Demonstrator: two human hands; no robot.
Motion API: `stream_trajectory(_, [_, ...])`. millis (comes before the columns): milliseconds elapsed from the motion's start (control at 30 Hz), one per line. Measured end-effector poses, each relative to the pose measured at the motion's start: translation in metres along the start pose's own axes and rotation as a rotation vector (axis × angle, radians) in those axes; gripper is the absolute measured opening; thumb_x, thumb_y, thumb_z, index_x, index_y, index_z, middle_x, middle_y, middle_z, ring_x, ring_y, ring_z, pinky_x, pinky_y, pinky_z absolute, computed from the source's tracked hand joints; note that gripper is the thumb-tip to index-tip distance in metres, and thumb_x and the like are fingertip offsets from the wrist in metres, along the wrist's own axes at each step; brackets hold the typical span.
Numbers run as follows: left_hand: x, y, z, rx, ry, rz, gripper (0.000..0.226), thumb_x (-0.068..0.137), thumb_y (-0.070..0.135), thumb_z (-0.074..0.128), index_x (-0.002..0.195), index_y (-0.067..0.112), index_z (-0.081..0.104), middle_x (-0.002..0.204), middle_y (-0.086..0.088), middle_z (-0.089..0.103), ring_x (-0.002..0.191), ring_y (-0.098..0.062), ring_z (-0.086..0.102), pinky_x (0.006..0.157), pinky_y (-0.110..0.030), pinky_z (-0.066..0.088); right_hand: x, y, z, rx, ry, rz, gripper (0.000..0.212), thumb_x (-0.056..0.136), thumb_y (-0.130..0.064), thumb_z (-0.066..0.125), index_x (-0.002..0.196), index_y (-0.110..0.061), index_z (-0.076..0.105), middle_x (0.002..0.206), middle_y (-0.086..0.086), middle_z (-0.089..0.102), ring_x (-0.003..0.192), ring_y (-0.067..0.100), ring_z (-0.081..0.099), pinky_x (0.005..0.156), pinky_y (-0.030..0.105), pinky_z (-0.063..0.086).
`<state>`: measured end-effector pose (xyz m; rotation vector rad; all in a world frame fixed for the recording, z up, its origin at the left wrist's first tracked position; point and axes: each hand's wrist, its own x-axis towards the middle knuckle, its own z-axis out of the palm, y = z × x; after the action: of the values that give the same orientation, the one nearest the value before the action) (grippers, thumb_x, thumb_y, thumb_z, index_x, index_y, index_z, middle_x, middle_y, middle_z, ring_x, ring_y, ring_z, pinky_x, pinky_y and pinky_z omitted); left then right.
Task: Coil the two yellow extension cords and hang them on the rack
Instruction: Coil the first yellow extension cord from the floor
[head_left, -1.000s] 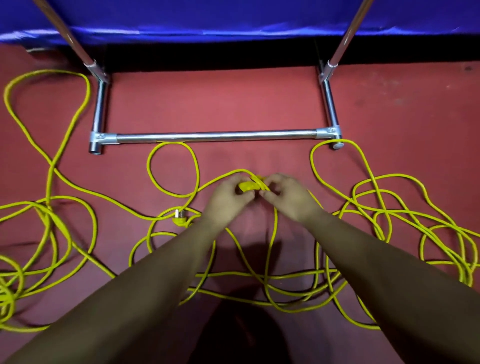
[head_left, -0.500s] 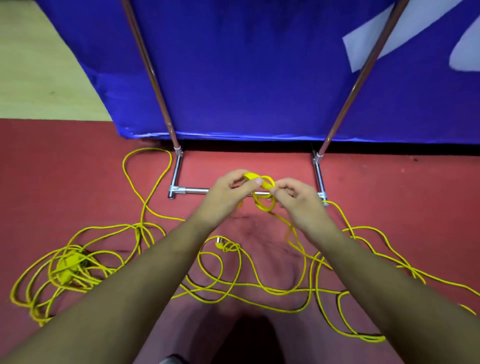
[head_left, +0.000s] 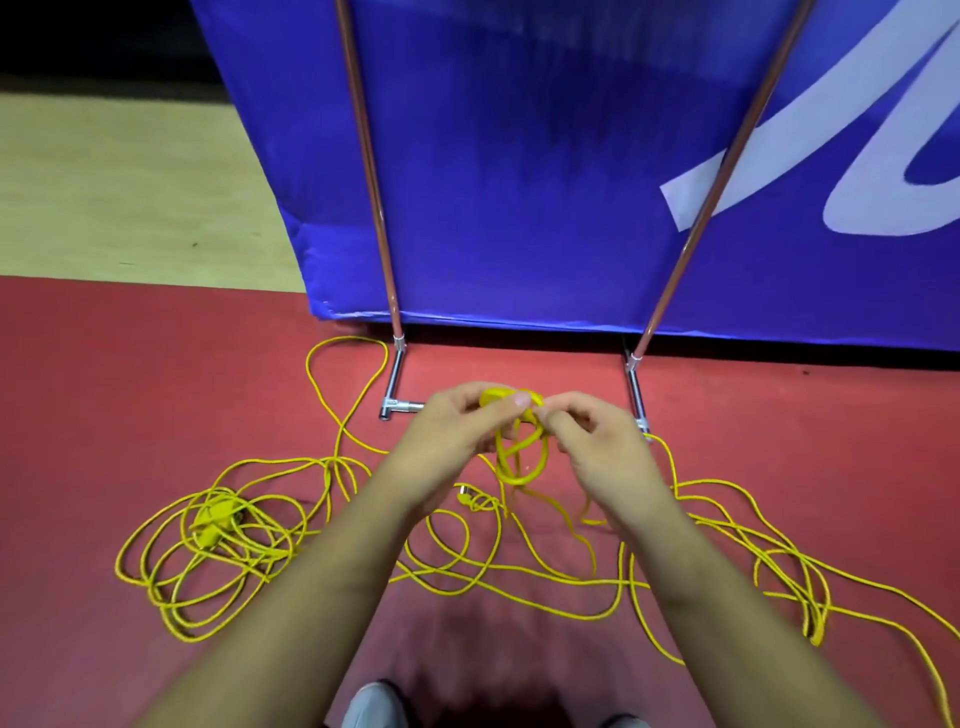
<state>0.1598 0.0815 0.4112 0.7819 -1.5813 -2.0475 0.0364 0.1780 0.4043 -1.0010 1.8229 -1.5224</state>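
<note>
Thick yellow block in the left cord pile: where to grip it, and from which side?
Probably best from straight above, pinching the yellow block across its narrow sides. It lies flat and slantwise on the red floor, and loops of the cord pile ring it and cross it, so a low sideways reach would likely snag them.

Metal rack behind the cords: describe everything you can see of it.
The metal tube rack stands on the red floor before the blue banner. Two thin coppery uprights run out of frame, so no hanging bar shows. Chrome joints link them to short silver base tubes and a low crossbar, mostly hidden behind the left hand and right hand. Nothing hangs on the visible part; a loop of yellow cord lies beside its left foot.
</note>
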Motion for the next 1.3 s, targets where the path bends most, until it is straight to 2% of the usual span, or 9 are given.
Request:
stream_trajectory(133, [-0.004, 0.001, -0.01, -0.07, -0.049, -0.101, 0.025, 0.077, 0.024, 0.067, 0.091, 0.003, 0.068, 0.08, -0.01, 0.056, 0.063, -0.012, 0.051, 0.068, -0.027, 0.042, -0.004, 0.008, -0.002, -0.216, -0.06, -0.008, 0.01, 0.091, -0.016, 0.064, 0.086, -0.02, 0.071, 0.088, -0.012, 0.066, 0.111, 0.003, 0.048, 0.097, 0.023, 0.033])
stream_trajectory(300, [0.002, 0.004, -0.022, -0.52, -0.106, -0.168, 0.011, 0.083, 0.015, 0.06, 0.078, 0.006, 0.061, 0.079, -0.01, 0.062, 0.069, -0.018, 0.055, 0.088, -0.045, 0.048, -0.002, 0.002, 0.001, 0.235, -0.251, 0.154, 0.01, 0.098, -0.016, 0.053, 0.092, -0.015, 0.062, 0.08, 0.005, 0.068, 0.076, 0.02, 0.069, 0.075, 0.035, 0.054])
stream_trajectory(500, [0.01, 0.012, -0.026, -0.401, -0.156, -0.16, 0.029, 0.08, 0.016, 0.061, 0.105, 0.002, 0.062, 0.088, -0.007, 0.066, 0.078, -0.019, 0.063, 0.092, -0.043, 0.045, 0.01, 0.007, -0.006, 0.341, -0.255, 0.165, 0.007, 0.089, -0.016, 0.063, 0.091, -0.009, 0.065, 0.064, 0.004, 0.058, 0.065, 0.018, 0.06, 0.071, 0.036, 0.049])
stream_trajectory(633, [0.012, 0.013, -0.027, -0.39, -0.167, -0.177, 0.032, 0.074, 0.027, 0.075, 0.096, 0.006, 0.067, 0.087, -0.007, 0.065, 0.076, -0.019, 0.063, 0.077, -0.032, 0.045, 0.013, 0.009, -0.011, 0.41, -0.235, 0.202, 0.009, 0.089, -0.017, 0.06, 0.085, -0.012, 0.066, 0.058, 0.0, 0.045, 0.056, 0.016, 0.05, 0.065, 0.033, 0.039])
stream_trajectory(767, [0.008, 0.012, -0.017, -0.186, -0.077, 0.013, 0.029, 0.082, 0.014, 0.064, 0.107, 0.0, 0.062, 0.084, -0.006, 0.064, 0.071, -0.013, 0.059, 0.062, -0.024, 0.045, 0.014, 0.005, -0.013, 0.548, -0.187, 0.304, 0.013, 0.096, -0.009, 0.05, 0.091, -0.003, 0.061, 0.055, 0.0, 0.041, 0.053, 0.017, 0.044, 0.062, 0.029, 0.04])
stream_trajectory(967, [0.015, 0.009, -0.027, 0.337, 0.252, 0.293, 0.02, 0.081, 0.003, 0.07, 0.077, 0.021, 0.061, 0.062, 0.001, 0.036, 0.055, -0.011, 0.035, 0.05, -0.019, 0.033, 0.016, 0.004, -0.013, 0.683, -0.018, 0.429, 0.012, 0.098, -0.01, 0.046, 0.091, -0.007, 0.055, 0.057, 0.002, 0.045, 0.055, 0.02, 0.052, 0.056, 0.027, 0.05])
stream_trajectory(1133, [0.012, 0.001, -0.043, 0.769, -0.009, 0.128, 0.028, 0.07, 0.038, 0.077, 0.089, 0.022, 0.065, 0.073, 0.009, 0.054, 0.065, -0.003, 0.049, 0.062, -0.019, 0.04, 0.016, 0.009, -0.016, 0.434, 0.076, 0.289, 0.013, 0.097, -0.018, 0.053, 0.1, -0.011, 0.064, 0.062, 0.001, 0.049, 0.055, 0.016, 0.051, 0.058, 0.029, 0.044])
stream_trajectory(1233, [0.014, 0.006, -0.048, 0.842, 0.124, 0.412, 0.052, 0.078, 0.048, 0.063, 0.124, 0.026, 0.055, 0.112, 0.005, 0.054, 0.108, -0.004, 0.052, 0.089, -0.02, 0.041, 0.014, 0.003, -0.017, 0.155, -0.03, 0.157, 0.013, 0.093, -0.016, 0.061, 0.097, -0.011, 0.071, 0.058, -0.001, 0.048, 0.05, 0.012, 0.044, 0.049, 0.022, 0.038])
stream_trajectory(1300, [0.015, 0.011, -0.045, 0.984, 0.031, 0.56, 0.053, 0.085, 0.042, 0.064, 0.133, 0.024, 0.051, 0.125, 0.004, 0.052, 0.12, -0.004, 0.047, 0.1, -0.02, 0.036, 0.014, 0.001, -0.015, 0.041, -0.152, 0.109, 0.01, 0.091, -0.013, 0.064, 0.093, -0.014, 0.073, 0.057, -0.002, 0.049, 0.049, 0.008, 0.043, 0.047, 0.018, 0.038])
